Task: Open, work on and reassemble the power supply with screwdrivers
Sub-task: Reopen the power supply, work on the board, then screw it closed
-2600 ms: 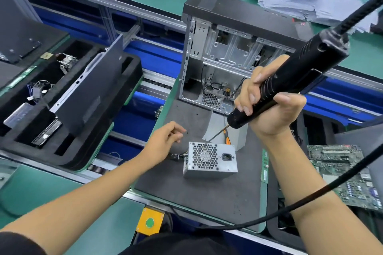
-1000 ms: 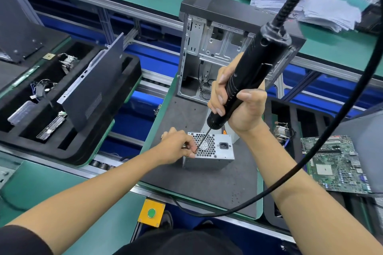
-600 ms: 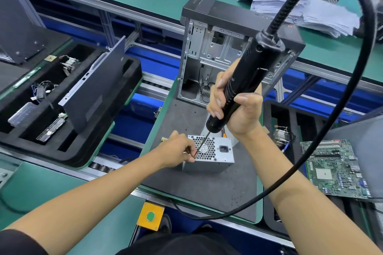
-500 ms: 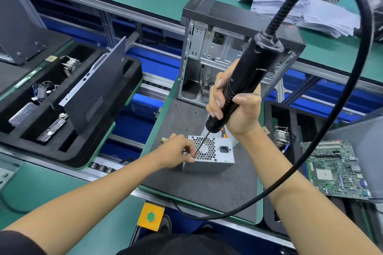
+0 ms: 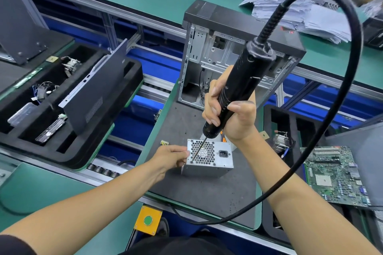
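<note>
overhead, right hand [image 5: 232,114] fisted round the tilted electric screwdriver [image 5: 238,89] (bit down), left hand [image 5: 172,156] pinching the power supply [image 5: 209,154] edge

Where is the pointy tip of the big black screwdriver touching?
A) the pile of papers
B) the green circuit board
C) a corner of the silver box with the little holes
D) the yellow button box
C: the electric screwdriver bit meets the power supply at its near-left corner.

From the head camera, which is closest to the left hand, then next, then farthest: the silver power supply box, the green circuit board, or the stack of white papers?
1. Silver metal power supply box, touching the left hand on its right.
2. Green circuit board, lying at the far right.
3. Stack of white papers, on the back bench, upper right.
</note>
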Motion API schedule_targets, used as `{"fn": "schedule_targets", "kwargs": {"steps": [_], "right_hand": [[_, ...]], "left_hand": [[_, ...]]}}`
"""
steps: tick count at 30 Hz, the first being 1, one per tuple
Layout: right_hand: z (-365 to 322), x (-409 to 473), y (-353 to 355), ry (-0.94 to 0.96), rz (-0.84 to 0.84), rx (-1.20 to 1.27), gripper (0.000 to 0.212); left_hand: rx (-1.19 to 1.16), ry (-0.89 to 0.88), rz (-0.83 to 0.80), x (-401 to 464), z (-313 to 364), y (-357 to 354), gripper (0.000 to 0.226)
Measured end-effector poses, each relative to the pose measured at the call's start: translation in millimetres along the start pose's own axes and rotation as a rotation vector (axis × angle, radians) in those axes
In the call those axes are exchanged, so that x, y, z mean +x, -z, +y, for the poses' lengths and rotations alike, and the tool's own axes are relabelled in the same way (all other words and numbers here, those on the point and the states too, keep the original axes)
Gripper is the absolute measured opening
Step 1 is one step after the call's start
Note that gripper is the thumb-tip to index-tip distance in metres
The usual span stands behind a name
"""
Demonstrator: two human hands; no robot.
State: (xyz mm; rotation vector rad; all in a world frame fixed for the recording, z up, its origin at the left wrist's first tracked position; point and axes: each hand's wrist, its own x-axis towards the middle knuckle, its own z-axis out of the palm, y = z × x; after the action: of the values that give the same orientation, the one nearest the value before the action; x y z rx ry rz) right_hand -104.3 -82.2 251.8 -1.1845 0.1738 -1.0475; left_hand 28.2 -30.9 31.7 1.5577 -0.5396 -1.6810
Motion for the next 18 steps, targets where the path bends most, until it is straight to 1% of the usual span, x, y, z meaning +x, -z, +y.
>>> {"fn": "schedule_targets", "kwargs": {"steps": [5, 8, 11, 14, 18], "right_hand": [[-0.4, 0.9, -3.1, -0.045, -0.021, 0.073, 0.021], [0.5, 2.7, -4.1, -0.071, -0.077, 0.103, 0.02], [3.8, 1.7, -3.3, -0.093, -0.121, 0.094, 0.028], [6.4, -0.7, 0.7, -0.126, -0.109, 0.113, 0.037], [8.3, -2.5, 3.6, -0.135, -0.102, 0.102, 0.037]], "left_hand": [[0.011, 0.034, 0.009, 0.0, 2.0, -3.1, 0.014], [0.039, 0.02, 0.035, 2.0, 3.1, -5.7, 0.014], [0.095, 0.006, 0.039, 3.5, 4.8, -5.5, 0.017], [0.119, 0.006, 0.031, 4.4, 5.4, -5.0, 0.017], [0.112, 0.008, 0.023, 4.1, 5.1, -5.3, 0.017]]}}
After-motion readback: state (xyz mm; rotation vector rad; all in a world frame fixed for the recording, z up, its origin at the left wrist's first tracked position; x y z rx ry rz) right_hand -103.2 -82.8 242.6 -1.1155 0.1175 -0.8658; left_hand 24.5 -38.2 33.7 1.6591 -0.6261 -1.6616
